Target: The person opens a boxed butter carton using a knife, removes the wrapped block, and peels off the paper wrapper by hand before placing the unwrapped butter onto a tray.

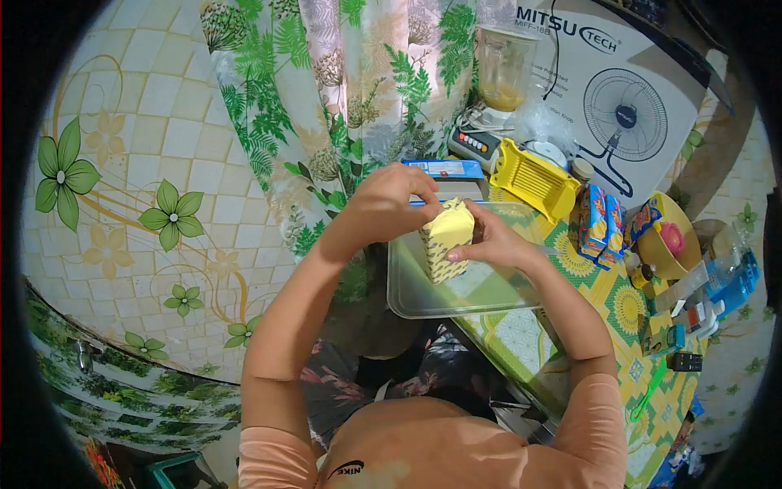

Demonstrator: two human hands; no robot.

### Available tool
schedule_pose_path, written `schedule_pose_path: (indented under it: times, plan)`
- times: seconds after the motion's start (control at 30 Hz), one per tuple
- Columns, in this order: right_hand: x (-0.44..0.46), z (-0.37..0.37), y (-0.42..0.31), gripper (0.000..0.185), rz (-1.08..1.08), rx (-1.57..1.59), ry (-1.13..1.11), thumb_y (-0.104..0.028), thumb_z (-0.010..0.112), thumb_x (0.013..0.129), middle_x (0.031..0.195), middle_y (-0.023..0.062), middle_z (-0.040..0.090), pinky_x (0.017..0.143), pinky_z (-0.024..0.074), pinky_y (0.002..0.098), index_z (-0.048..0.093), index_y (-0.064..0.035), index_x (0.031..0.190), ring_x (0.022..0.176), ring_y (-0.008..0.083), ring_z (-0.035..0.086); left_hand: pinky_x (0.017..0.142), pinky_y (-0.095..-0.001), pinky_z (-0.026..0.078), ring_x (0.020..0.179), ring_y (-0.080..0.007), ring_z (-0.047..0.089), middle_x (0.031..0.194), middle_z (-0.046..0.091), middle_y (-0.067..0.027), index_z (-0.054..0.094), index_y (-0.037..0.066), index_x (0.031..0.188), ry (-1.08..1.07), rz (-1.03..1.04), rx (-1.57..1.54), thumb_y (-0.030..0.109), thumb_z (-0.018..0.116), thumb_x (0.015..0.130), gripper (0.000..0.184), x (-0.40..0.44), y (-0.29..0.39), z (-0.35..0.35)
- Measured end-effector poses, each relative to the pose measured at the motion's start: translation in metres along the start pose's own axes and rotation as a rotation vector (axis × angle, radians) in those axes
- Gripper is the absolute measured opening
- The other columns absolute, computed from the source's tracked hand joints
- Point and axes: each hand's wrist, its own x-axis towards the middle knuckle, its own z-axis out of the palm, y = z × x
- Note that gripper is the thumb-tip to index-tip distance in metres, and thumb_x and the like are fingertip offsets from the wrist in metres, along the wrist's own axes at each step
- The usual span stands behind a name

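Note:
A yellow packet [446, 240] with a small dark pattern stands upright, slightly tilted, over a clear plastic tray [407, 301]. My right hand [498, 242] grips its right side, the thumb across the front and the fingers behind. At the top, the bent fingers of my left hand [389, 202] pinch the folded end of the wrapper. Part of the left fingertips is hidden by the hand itself. Just beyond the tray lies a flat blue pack [446, 169].
A yellow slotted plastic rack [533, 181], a blender [501, 77] and blue snack packs [600, 224] stand at the back right. A yellow bowl [669, 244], small bottles and a green-handled tool [649, 391] are on the right. A curtain [342, 98] hangs behind.

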Motion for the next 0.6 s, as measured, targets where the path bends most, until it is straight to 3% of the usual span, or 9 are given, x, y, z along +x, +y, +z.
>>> schedule_pose_path:
  times: [0.33, 0.43, 0.53, 0.6]
  plan:
    - [-0.002, 0.003, -0.007, 0.075, 0.030, 0.005, -0.008, -0.013, 0.083, 0.074, 0.118, 0.0077, 0.060, 0.093, 0.0485, 0.0335, 0.040, -0.0027, 0.135, 0.110, 0.0173, 0.058, 0.079, -0.0389, 0.050, 0.089, -0.0310, 0.063, 0.091, 0.068, -0.0128, 0.066, 0.000, 0.076, 0.139, 0.161, 0.150, 0.010, 0.065, 0.078, 0.010, -0.001, -0.003, 0.011]
    - [-0.002, 0.002, -0.005, 0.074, 0.018, -0.003, -0.010, -0.012, 0.082, 0.074, 0.118, 0.0076, 0.060, 0.093, 0.0484, 0.0331, 0.041, -0.0025, 0.134, 0.109, 0.0171, 0.059, 0.073, -0.0426, 0.049, 0.080, -0.0331, 0.062, 0.079, 0.064, -0.0113, 0.063, 0.004, 0.074, 0.198, 0.062, 0.091, 0.012, 0.065, 0.076, 0.008, -0.005, 0.001, 0.014]
    - [-0.001, 0.001, -0.002, 0.073, 0.011, 0.004, -0.018, -0.012, 0.082, 0.074, 0.118, 0.0072, 0.060, 0.093, 0.0484, 0.0327, 0.041, -0.0028, 0.134, 0.109, 0.0169, 0.058, 0.070, -0.0422, 0.048, 0.076, -0.0335, 0.061, 0.079, 0.061, -0.0148, 0.062, 0.002, 0.074, 0.146, -0.004, -0.033, 0.011, 0.064, 0.077, 0.010, -0.003, -0.008, 0.018]
    - [-0.001, 0.001, -0.004, 0.073, 0.003, -0.003, -0.016, -0.012, 0.082, 0.074, 0.118, 0.0070, 0.060, 0.093, 0.0483, 0.0327, 0.041, -0.0030, 0.134, 0.110, 0.0168, 0.058, 0.066, -0.0332, 0.045, 0.071, -0.0224, 0.055, 0.076, 0.057, -0.0099, 0.059, 0.000, 0.075, 0.171, -0.051, -0.106, 0.006, 0.061, 0.078, 0.007, -0.004, -0.009, 0.021]
